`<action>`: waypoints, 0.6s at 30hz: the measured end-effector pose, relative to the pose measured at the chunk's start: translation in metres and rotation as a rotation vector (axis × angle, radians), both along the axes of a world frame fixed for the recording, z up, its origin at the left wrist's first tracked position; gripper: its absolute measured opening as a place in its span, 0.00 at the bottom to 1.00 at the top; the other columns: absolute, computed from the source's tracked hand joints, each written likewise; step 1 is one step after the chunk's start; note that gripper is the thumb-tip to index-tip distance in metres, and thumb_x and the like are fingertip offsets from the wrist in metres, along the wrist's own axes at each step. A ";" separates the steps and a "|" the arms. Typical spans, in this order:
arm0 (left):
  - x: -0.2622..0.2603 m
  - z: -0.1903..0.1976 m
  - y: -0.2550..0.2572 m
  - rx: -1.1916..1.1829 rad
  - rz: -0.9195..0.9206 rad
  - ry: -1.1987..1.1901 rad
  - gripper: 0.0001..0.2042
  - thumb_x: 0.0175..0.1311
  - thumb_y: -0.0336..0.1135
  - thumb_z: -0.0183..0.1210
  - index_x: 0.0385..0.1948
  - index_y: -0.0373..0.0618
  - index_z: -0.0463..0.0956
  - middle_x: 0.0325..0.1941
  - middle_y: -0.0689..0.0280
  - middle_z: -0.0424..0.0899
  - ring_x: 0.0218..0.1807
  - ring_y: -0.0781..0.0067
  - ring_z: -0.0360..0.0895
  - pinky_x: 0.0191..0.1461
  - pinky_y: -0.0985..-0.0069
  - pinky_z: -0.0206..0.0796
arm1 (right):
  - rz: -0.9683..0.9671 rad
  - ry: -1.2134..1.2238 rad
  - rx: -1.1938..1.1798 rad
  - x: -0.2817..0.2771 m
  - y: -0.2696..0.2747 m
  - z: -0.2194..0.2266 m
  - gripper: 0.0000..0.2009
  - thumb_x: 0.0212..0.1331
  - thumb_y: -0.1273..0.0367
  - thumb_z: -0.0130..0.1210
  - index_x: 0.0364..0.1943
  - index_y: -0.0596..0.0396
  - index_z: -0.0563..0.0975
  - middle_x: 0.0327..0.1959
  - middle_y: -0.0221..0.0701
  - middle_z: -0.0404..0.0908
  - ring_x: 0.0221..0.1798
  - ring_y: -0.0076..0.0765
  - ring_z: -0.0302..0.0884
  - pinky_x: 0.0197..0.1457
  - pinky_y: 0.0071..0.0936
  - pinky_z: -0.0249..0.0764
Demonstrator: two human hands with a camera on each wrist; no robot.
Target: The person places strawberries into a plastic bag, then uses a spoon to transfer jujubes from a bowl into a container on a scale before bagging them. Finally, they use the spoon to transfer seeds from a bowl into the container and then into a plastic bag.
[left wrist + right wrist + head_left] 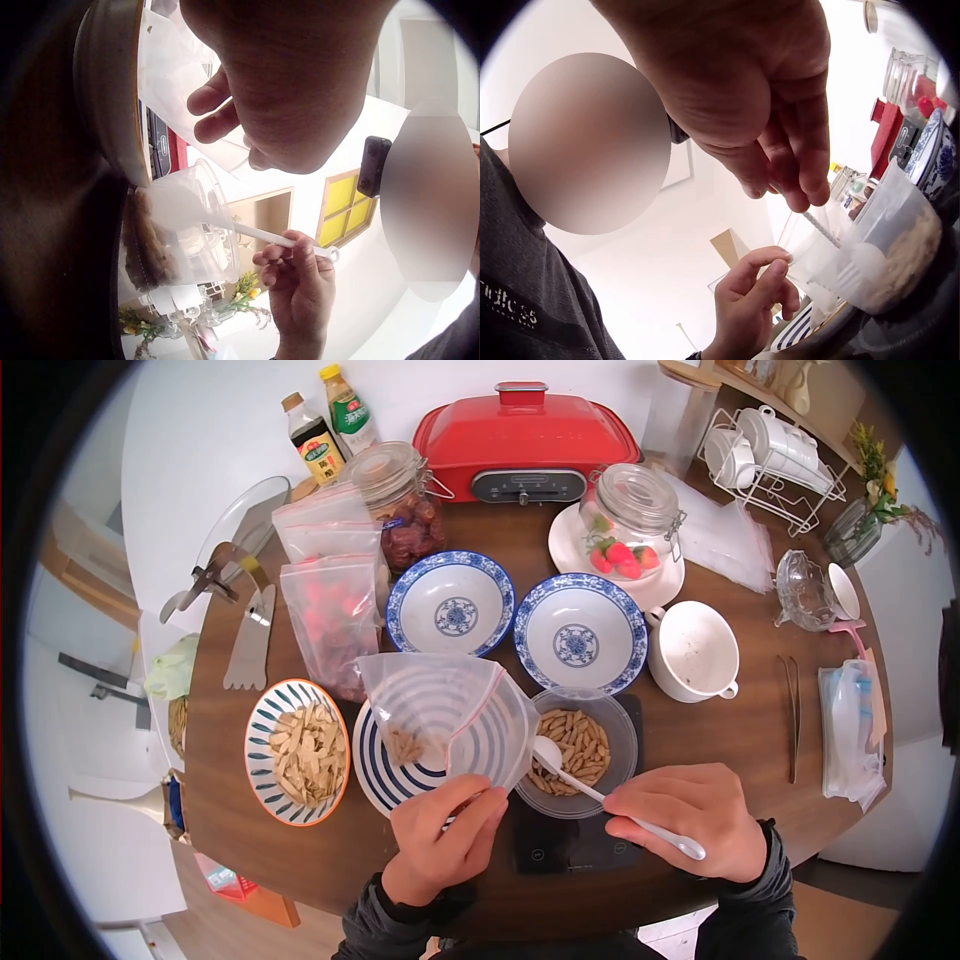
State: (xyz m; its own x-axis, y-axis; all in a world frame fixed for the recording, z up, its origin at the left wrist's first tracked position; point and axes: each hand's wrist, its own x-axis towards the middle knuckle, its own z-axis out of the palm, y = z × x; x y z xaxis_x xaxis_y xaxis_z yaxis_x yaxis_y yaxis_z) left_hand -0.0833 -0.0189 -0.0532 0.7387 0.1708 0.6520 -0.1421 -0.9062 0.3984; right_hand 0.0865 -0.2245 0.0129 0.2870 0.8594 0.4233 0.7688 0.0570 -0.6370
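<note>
My left hand (447,838) pinches the edge of a clear zip bag (480,710), which lies tilted over a blue-striped plate (372,765). A few light-brown pieces (403,746) lie at the bottom of the bag. In my right hand (695,820) is a white plastic spoon (640,822), gripped by its handle between thumb and fingers. The spoon's bowl (546,753) is inside a round clear tub (628,745), over short brown finger-shaped pieces (578,748). Under the tub is a flat black panel (570,850). The right wrist view shows the spoon (821,229) reaching down into the tub (892,202).
An oval bowl of pale dried slices (306,755) stands left. Behind are two blue-patterned bowls (450,605), filled zip bags (328,610), jars of dates (410,535) and strawberries (625,555), and a red cooker (525,435). A white cup (697,650) and tweezers (792,720) are right.
</note>
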 end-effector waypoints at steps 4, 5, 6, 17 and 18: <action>-0.003 0.003 -0.001 -0.011 0.001 0.044 0.10 0.52 0.23 0.68 0.36 0.42 0.83 0.41 0.60 0.83 0.31 0.66 0.83 0.33 0.74 0.74 | -0.029 0.029 -0.024 -0.001 0.000 0.001 0.10 0.51 0.73 0.71 0.37 0.57 0.83 0.32 0.36 0.87 0.32 0.43 0.87 0.36 0.30 0.82; -0.004 0.003 -0.001 -0.011 0.002 0.045 0.10 0.52 0.23 0.68 0.36 0.42 0.83 0.41 0.60 0.83 0.31 0.66 0.83 0.33 0.74 0.74 | -0.028 0.030 -0.024 0.000 -0.001 0.001 0.10 0.51 0.73 0.71 0.37 0.57 0.83 0.32 0.36 0.87 0.32 0.43 0.87 0.36 0.30 0.82; -0.004 0.003 -0.001 -0.009 0.002 0.044 0.10 0.52 0.22 0.68 0.36 0.42 0.83 0.41 0.60 0.83 0.31 0.66 0.83 0.33 0.74 0.74 | -0.001 0.052 -0.012 0.002 -0.003 0.001 0.12 0.50 0.74 0.72 0.38 0.58 0.82 0.33 0.37 0.86 0.32 0.43 0.86 0.34 0.30 0.82; -0.003 0.002 -0.001 -0.016 -0.002 0.028 0.11 0.52 0.22 0.68 0.37 0.42 0.83 0.41 0.60 0.83 0.31 0.66 0.83 0.33 0.74 0.74 | -0.296 0.706 -0.074 0.003 -0.004 -0.007 0.07 0.63 0.75 0.64 0.42 0.64 0.84 0.31 0.32 0.88 0.27 0.19 0.80 0.30 0.17 0.74; -0.003 0.003 -0.001 -0.018 -0.004 0.031 0.11 0.51 0.22 0.68 0.37 0.42 0.83 0.41 0.60 0.83 0.31 0.66 0.83 0.33 0.74 0.74 | -0.296 0.705 -0.072 0.003 -0.004 -0.007 0.07 0.63 0.75 0.64 0.42 0.64 0.84 0.31 0.32 0.88 0.27 0.19 0.80 0.30 0.17 0.74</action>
